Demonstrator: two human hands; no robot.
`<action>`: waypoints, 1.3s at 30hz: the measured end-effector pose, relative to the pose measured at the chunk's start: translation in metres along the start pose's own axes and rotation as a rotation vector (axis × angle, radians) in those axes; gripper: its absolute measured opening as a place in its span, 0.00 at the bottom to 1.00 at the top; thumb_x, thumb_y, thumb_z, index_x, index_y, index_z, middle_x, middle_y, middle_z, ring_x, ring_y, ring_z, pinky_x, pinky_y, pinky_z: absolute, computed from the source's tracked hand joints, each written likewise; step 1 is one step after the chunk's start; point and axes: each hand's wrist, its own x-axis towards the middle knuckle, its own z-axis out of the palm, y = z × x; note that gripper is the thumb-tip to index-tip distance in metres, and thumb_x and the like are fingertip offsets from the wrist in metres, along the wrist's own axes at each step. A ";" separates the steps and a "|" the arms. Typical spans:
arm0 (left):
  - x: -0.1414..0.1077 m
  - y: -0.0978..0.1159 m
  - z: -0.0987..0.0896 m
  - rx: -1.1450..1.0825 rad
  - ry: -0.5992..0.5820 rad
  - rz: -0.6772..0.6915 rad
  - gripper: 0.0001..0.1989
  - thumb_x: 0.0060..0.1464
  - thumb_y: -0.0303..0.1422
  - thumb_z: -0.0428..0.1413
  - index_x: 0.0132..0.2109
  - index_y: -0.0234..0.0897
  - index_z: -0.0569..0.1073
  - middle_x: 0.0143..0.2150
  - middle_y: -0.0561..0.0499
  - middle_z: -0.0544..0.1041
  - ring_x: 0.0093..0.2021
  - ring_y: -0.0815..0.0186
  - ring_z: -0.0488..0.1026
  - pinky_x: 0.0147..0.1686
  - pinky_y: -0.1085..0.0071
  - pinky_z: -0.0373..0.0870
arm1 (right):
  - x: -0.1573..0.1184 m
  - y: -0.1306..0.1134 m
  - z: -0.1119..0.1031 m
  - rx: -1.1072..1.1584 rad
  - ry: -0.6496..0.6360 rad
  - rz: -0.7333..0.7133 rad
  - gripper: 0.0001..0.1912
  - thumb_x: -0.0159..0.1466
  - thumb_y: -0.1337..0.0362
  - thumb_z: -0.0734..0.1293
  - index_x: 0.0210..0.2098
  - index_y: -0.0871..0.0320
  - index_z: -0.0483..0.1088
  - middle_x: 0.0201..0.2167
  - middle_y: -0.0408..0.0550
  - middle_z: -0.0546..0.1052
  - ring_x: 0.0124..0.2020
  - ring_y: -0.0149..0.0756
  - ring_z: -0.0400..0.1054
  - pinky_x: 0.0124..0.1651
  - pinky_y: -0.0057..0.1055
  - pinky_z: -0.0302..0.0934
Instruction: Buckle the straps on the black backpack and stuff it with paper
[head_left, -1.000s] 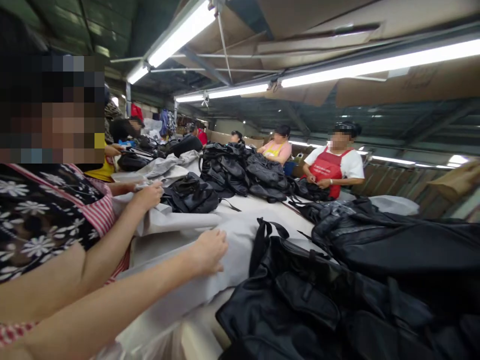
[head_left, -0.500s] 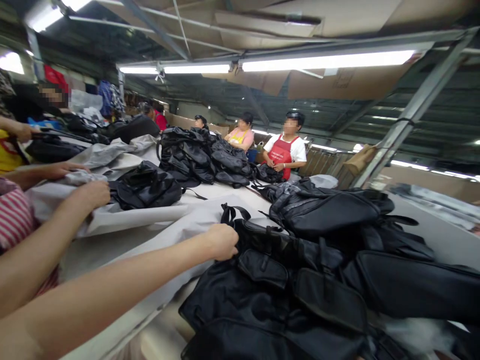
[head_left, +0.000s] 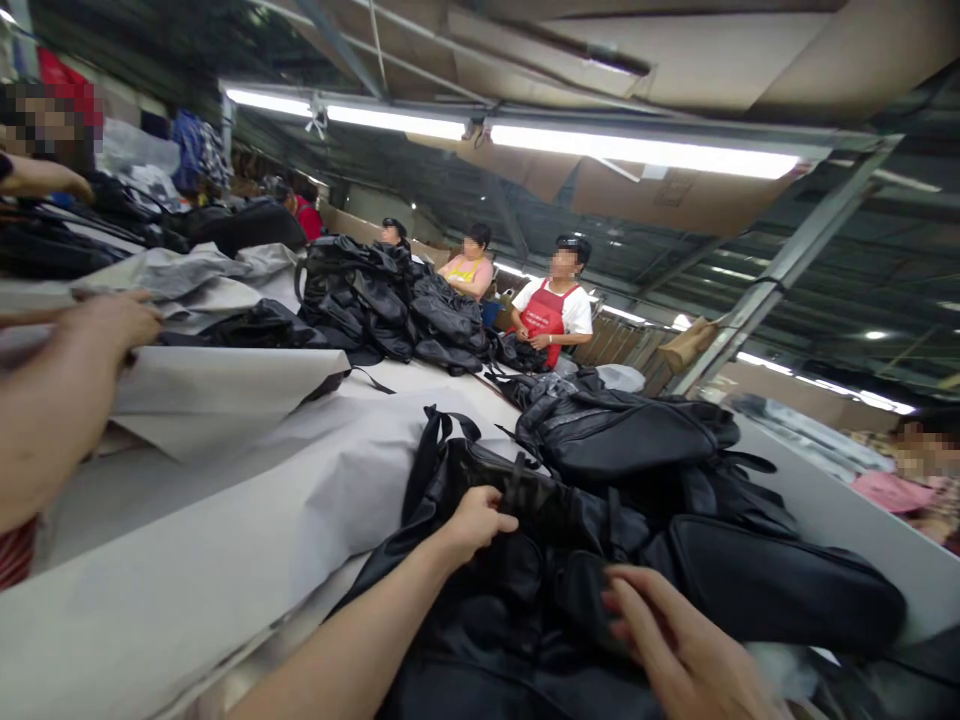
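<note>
At the far left a co-worker's hand (head_left: 105, 322) presses on a folded sheet of pale grey paper (head_left: 225, 385) that lies over the long grey worktable (head_left: 150, 590); if I drag anything across, I judge I could catch that sheet and pull it out from under the other person's palm. My left hand (head_left: 474, 520) is closed on the upper edge of the black soft-leather backpack (head_left: 517, 580) lying nearest me on the table, fingers curled over the fold by its strap. The loose black strap loop (head_left: 439, 430) stands up beside my knuckles, and I think it could snag on the neighbouring bags if I lift carelessly. My right hand (head_left: 675, 650) lies flat and open on the backpack's front pocket, fingers spread, gripping nothing, so the slick material may slide under it. Just behind, a second flat black bag (head_left: 630, 435) leans on the heap; tugging mine could topple it toward the table's right edge.
</note>
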 end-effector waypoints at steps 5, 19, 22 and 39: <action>-0.022 -0.004 -0.013 -0.235 -0.013 0.147 0.12 0.42 0.36 0.58 0.35 0.35 0.69 0.25 0.58 0.66 0.21 0.75 0.61 0.20 0.77 0.60 | 0.066 -0.036 0.079 0.133 -0.028 -0.266 0.17 0.60 0.50 0.62 0.38 0.55 0.75 0.34 0.50 0.80 0.31 0.42 0.76 0.33 0.34 0.70; -0.028 -0.005 -0.001 -0.465 0.145 0.192 0.12 0.41 0.32 0.59 0.33 0.37 0.64 0.26 0.60 0.67 0.18 0.77 0.64 0.18 0.79 0.63 | 0.067 0.012 0.114 0.258 -0.030 -0.192 0.17 0.62 0.48 0.65 0.38 0.55 0.76 0.37 0.48 0.80 0.38 0.41 0.74 0.42 0.30 0.67; -0.029 -0.002 -0.003 -0.467 0.175 0.152 0.12 0.41 0.31 0.60 0.34 0.36 0.66 0.26 0.59 0.69 0.18 0.77 0.64 0.17 0.79 0.62 | 0.067 0.013 0.117 0.288 0.002 -0.198 0.17 0.62 0.49 0.65 0.40 0.55 0.77 0.40 0.50 0.80 0.42 0.43 0.75 0.44 0.32 0.69; -0.030 -0.001 -0.004 -0.425 0.292 0.069 0.09 0.38 0.31 0.59 0.31 0.32 0.72 0.22 0.56 0.70 0.20 0.73 0.64 0.19 0.77 0.62 | 0.060 0.004 0.123 0.038 0.141 -0.663 0.12 0.68 0.65 0.62 0.44 0.53 0.77 0.40 0.48 0.78 0.41 0.33 0.75 0.45 0.24 0.69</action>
